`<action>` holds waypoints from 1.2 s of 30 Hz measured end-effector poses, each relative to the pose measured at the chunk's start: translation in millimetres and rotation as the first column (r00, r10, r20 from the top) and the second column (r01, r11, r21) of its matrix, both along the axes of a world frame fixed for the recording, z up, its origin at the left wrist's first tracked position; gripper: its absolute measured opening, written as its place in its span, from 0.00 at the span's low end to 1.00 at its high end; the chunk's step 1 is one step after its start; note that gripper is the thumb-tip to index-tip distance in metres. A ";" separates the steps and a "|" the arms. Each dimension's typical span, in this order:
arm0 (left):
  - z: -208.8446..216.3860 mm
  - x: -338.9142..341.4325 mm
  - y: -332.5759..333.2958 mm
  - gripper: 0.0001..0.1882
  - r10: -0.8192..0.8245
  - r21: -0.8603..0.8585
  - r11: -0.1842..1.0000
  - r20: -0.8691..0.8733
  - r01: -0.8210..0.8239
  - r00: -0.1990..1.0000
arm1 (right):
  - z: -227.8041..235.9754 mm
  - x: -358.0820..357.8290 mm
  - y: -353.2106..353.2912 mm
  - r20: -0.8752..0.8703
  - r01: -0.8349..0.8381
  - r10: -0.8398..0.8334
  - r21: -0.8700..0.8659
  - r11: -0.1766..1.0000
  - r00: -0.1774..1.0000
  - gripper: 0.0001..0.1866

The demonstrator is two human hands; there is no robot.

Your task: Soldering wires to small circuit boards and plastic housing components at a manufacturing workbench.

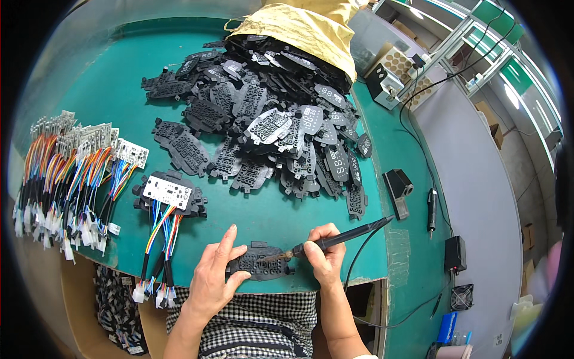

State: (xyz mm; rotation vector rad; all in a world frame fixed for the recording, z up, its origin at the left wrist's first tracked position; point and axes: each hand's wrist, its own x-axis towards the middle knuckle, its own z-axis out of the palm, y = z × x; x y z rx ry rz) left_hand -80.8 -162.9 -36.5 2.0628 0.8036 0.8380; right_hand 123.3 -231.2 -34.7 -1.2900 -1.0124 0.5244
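Note:
A black plastic panel (260,264) lies flat near the front edge of the table. My left hand (214,269) grips its left end between thumb and fingers, with the index finger raised. In my right hand (326,256) is a soldering iron (350,234), held like a pen. Its tip reaches over the panel's right half; whether it touches is too small to tell. Left of my hands, a white circuit board (168,191) with coloured wires sits on another black panel (199,206), its connectors hanging past the table edge.
A large heap of black panels (251,102) spills from a yellow sack (299,27). Wired circuit boards (89,140) are stacked at the left. A black iron stand (397,191), a pen-shaped tool (431,210) and a small fan (462,297) are at the right. The iron's cable (353,263) trails down beside my right arm.

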 end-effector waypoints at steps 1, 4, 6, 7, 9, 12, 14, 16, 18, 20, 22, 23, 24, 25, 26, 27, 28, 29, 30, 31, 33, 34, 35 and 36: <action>-0.2 -0.1 -0.1 0.46 0.002 -0.001 1.000 -0.003 -0.002 1.000 | 0.1 -0.2 0.2 0.000 0.001 -0.001 0.000 1.000 1.000 0.08; 0.2 0.0 0.1 0.46 0.002 -0.002 1.000 -0.007 -0.002 1.000 | -0.1 -0.1 0.2 -0.014 0.001 -0.001 -0.008 1.000 1.000 0.08; 0.2 0.0 0.3 0.46 0.002 -0.002 1.000 -0.008 -0.002 1.000 | -1.5 1.0 0.2 0.010 0.002 -0.002 -0.008 1.000 1.000 0.08; 0.1 -0.1 0.4 0.46 0.002 -0.002 1.000 -0.006 -0.002 1.000 | -1.1 0.9 0.2 0.010 0.002 -0.002 -0.008 1.000 1.000 0.08; 0.2 -0.2 0.6 0.46 0.002 -0.002 1.000 -0.004 -0.002 1.000 | 0.0 0.5 0.3 -0.025 -0.010 0.009 -0.015 1.000 1.000 0.07; 0.5 -0.1 0.8 0.46 0.002 0.007 1.000 -0.015 -0.002 1.000 | -2.9 2.9 -1.7 -0.013 -0.039 0.038 -0.028 0.999 0.999 0.07; -0.1 0.3 0.7 0.46 0.003 0.008 1.000 -0.012 -0.003 1.000 | -2.3 3.2 -1.8 -0.007 -0.040 0.040 -0.024 0.999 0.999 0.07; -0.2 0.4 0.2 0.47 0.004 0.006 1.000 -0.013 -0.004 1.000 | -2.0 3.3 -2.1 -0.001 -0.040 0.040 -0.021 0.999 0.999 0.07; -0.7 0.3 -0.5 0.47 0.005 0.003 1.000 -0.015 -0.005 1.000 | -2.1 3.4 -2.9 -0.020 -0.076 0.076 -0.009 0.997 0.997 0.07; -2.1 -0.1 -1.2 0.47 0.007 0.015 1.000 -0.006 -0.007 1.000 | -0.7 1.8 -2.9 -0.028 -0.050 0.050 -0.009 0.999 0.998 0.07; -2.7 0.1 -1.2 0.47 0.005 0.011 1.000 -0.005 -0.005 1.000 | 1.3 -0.1 -2.0 -0.034 -0.019 0.019 -0.008 1.000 0.999 0.07; -2.8 0.4 -1.2 0.47 0.005 0.007 1.000 -0.005 -0.005 1.000 | 1.9 -1.1 -1.4 -0.033 -0.008 0.008 -0.011 1.000 0.999 0.07; -2.5 1.1 -0.8 0.47 0.001 0.007 1.000 -0.006 -0.001 1.000 | 2.3 -1.3 -1.2 -0.033 0.004 -0.004 -0.014 1.000 0.999 0.07; -2.1 2.1 -0.1 0.46 0.000 0.012 1.000 -0.005 0.000 1.000 | 2.2 -0.2 -1.3 -0.033 0.008 -0.008 -0.013 1.000 0.999 0.07; -1.7 3.2 0.7 0.46 -0.003 0.017 1.000 -0.004 0.003 1.000 | 1.7 1.5 -1.4 -0.017 0.001 -0.001 -0.007 1.000 1.000 0.07; -2.5 2.6 1.3 0.46 -0.005 0.018 1.000 -0.003 0.005 1.000 | 0.8 1.6 -1.1 0.000 -0.008 0.008 -0.001 1.000 1.000 0.07; -3.5 2.2 2.2 0.46 -0.003 0.018 1.000 0.000 0.003 1.000 | 0.2 1.8 -0.8 0.001 -0.005 0.005 0.001 1.000 1.000 0.07; -3.7 1.6 3.6 0.46 0.000 0.019 1.000 0.003 0.000 1.000 | -0.1 2.0 -0.2 0.000 -0.034 0.034 -0.002 0.999 0.999 0.07; -3.1 1.7 3.4 0.46 -0.001 0.021 1.000 -0.001 0.001 1.000 | -1.1 3.1 -0.6 -0.006 -0.067 0.067 -0.007 0.998 0.998 0.07; -1.8 1.4 3.7 0.46 0.006 0.014 1.000 -0.007 -0.005 1.000 | -2.1 3.8 0.0 -0.010 -0.069 0.069 -0.002 0.998 0.998 0.07; 2.4 -2.6 3.7 0.46 0.031 0.022 0.999 -0.026 -0.031 0.999 | -3.9 1.0 4.9 -0.039 -0.098 0.098 -0.004 0.995 0.994 0.07; 4.3 -4.3 2.4 0.45 0.043 0.025 0.999 -0.024 -0.042 0.999 | -3.8 -0.5 4.8 -0.051 -0.120 0.120 0.014 0.993 0.991 0.07; 6.2 -5.9 0.5 0.45 0.060 0.033 0.998 -0.024 -0.059 0.998 | -3.7 0.5 0.1 -0.114 -0.096 0.100 0.042 0.995 0.988 0.07; 5.4 -7.3 -0.8 0.44 0.062 0.033 0.998 -0.016 -0.061 0.998 | -4.3 1.4 1.0 -0.179 -0.085 0.098 0.081 0.993 0.979 0.07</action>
